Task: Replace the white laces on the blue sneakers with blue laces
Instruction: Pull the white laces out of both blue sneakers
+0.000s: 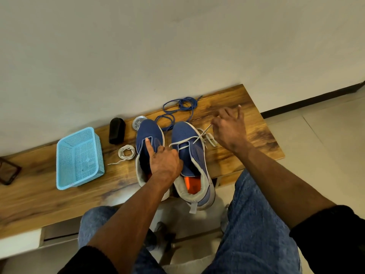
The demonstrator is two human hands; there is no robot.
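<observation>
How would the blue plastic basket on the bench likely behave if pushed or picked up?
The blue basket looks like thin perforated plastic and seems to hold nothing, so it is probably light. On the smooth wooden bench it would likely slide rather than tip, given its wide base. Its walls may flex slightly.

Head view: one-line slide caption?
Right hand pulls white lace from right sneaker; left hand rests on the left sneaker.

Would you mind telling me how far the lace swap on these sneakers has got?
Done: the left sneaker is unlaced, its white lace coiled beside it. In hand: the right hand pulls the white lace from the right sneaker while the left hand steadies the shoes. Left: threading the blue laces, which lie loose on the bench.
</observation>
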